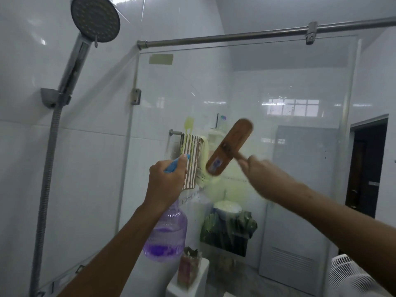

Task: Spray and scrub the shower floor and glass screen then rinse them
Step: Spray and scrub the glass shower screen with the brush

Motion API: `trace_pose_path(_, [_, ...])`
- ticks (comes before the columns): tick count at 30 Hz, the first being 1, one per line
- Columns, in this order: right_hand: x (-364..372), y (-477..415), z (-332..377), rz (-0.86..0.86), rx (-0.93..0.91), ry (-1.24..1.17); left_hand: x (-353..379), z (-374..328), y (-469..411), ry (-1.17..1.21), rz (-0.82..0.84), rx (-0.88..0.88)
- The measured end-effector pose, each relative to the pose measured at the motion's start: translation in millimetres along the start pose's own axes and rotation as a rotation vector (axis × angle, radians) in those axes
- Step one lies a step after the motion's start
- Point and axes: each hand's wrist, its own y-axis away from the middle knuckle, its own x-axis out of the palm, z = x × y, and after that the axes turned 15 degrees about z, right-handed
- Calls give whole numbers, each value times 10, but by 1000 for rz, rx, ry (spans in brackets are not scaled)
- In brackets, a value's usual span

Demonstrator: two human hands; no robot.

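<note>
Head view: the glass screen [304,86] is faced.
Left hand [167,181]: the spray bottle [165,234] is gripped at its blue trigger, near the glass.
Right hand [256,167]: the wooden brush [229,146] is clenched by its handle, seemingly against the glass; blurred.
Risk: the glass could be struck by the brush's hard back if the wet handle is let slip.

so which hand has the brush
The right hand grips the wooden brush by its handle, up at the glass screen; the left hand holds the purple spray bottle instead.
</note>
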Motion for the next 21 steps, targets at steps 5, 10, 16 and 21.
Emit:
trace_pose_path(5, [-189, -163, -125, -81, -16, 42, 46, -80, 2, 19, 29, 8])
trace_pose_path(10, [-362, -190, -80, -123, 43, -118, 68, -142, 16, 17, 14, 15])
trace_pose_path(16, [165, 17, 91, 55, -71, 50, 25, -146, 25, 9, 23, 2])
trace_pose_path(21, [-529, -409, 48, -198, 69, -192, -46, -77, 35, 31, -2, -13])
